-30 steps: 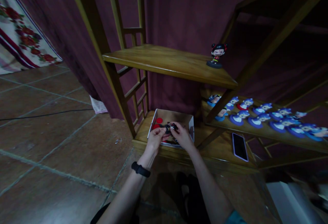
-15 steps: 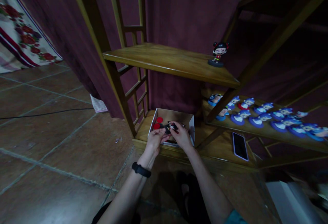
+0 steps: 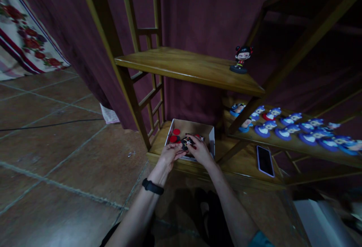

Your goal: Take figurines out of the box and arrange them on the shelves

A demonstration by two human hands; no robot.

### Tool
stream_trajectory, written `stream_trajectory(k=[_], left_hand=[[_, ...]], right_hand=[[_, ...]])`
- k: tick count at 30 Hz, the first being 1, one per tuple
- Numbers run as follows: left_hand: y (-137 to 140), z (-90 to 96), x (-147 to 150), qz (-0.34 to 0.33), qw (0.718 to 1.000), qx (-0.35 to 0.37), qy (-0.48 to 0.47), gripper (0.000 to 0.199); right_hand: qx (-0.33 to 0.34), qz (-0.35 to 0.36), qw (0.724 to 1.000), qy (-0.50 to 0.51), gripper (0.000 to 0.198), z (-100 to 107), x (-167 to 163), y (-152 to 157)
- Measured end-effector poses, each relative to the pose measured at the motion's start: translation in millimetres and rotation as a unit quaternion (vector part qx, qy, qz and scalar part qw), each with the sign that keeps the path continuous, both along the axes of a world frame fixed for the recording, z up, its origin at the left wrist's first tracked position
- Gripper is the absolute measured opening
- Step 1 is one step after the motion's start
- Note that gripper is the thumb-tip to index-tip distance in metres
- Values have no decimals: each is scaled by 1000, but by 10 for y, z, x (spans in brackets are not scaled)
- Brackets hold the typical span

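Note:
Over a white cardboard box (image 3: 209, 132) on the bottom shelf, both hands hold a small black-haired figurine (image 3: 187, 140) with a dark base. My left hand (image 3: 171, 152) grips the base side, its fingers closed. My right hand (image 3: 199, 149) closes round the other side of the figurine, and its fingers hide part of it. Inside the box lie red discs (image 3: 176, 131) and other red and black pieces, partly covered by my hands. A matching figurine (image 3: 242, 59) stands upright on a dark round base on the shelf above.
On the right-hand shelf several blue-and-white figurines (image 3: 266, 128) stand in rows on round bases. A phone (image 3: 265, 161) lies on the bottom shelf. The wooden upper shelf (image 3: 181, 66) overhangs the box, and a slanted post (image 3: 239, 122) stands right of it. A cable (image 3: 56, 126) crosses the tiled floor.
The figurine has turned a little between my hands, and my right fingers have shifted over it. A red and black piece in the box now shows beyond my right hand.

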State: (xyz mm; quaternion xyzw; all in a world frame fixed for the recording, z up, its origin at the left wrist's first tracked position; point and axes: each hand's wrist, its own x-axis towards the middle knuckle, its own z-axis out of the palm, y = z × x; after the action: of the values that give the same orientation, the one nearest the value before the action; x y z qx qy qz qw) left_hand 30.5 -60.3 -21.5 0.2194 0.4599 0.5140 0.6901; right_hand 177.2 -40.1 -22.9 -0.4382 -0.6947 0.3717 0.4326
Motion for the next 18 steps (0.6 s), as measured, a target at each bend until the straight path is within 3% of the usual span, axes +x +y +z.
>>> stream_trajectory(k=[11,14,18], left_hand=[[24,17,45,12,998,-34,-43,11],[32,8,63,29,998,-35,-51,6],[46,-16,71,46,992,-47,-105,1]], right_hand=[[0,-2,1000,-13,47,74,32,-14],[-14,-6,1000,18,52,84,26,-20],[-57,-25,993,99,57,-52,11,54]])
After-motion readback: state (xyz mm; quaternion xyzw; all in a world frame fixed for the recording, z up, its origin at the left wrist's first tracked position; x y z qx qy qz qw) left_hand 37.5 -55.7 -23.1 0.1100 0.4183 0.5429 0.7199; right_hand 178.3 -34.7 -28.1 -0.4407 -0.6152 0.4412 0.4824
